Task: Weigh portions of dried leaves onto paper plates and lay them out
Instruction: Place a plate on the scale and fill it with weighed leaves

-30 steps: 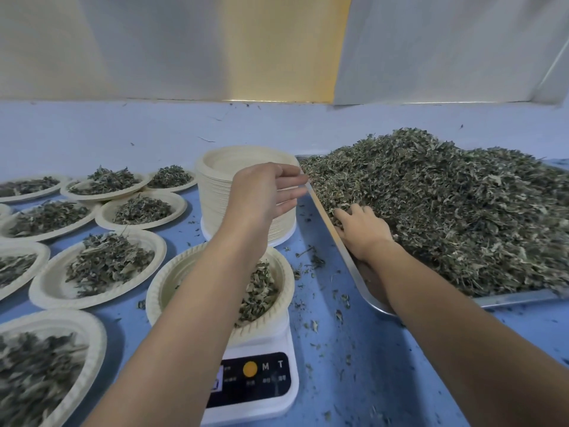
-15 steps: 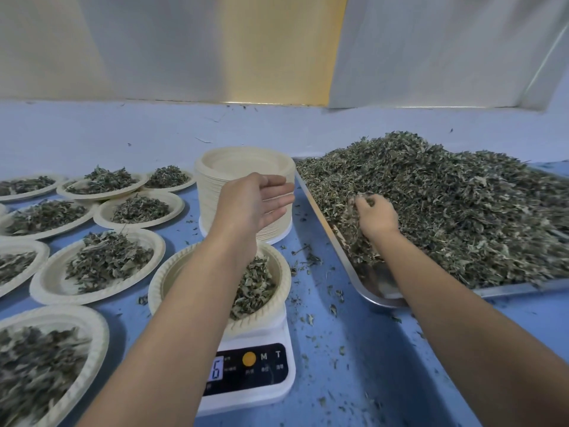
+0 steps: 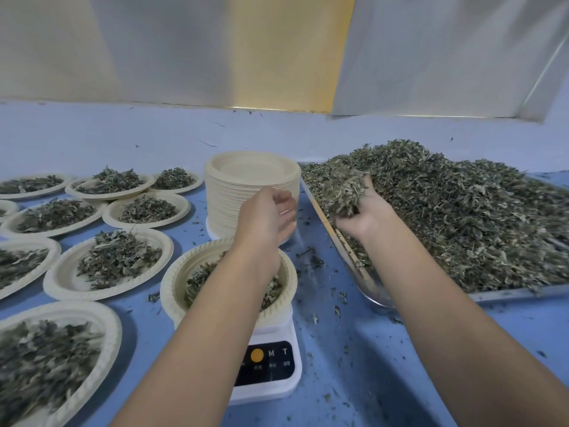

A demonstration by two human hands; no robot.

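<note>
Topping up the portion on the scale (image 3: 268,363).

Lifting a handful of dried leaves (image 3: 344,190) just above the heap (image 3: 462,217) in the tray (image 3: 508,293), with right hand (image 3: 368,215) fingers curled around it. Holding the left hand (image 3: 267,214) relaxed and empty over the partly filled paper plate (image 3: 171,280). Next, probably: carry across, sprinkle sparingly, check the readout, then lay out beside the filled plates (image 3: 61,278).

Soft, even overhead light, faint shadows, wide-angle bending at edges, slight motion blur.
</note>
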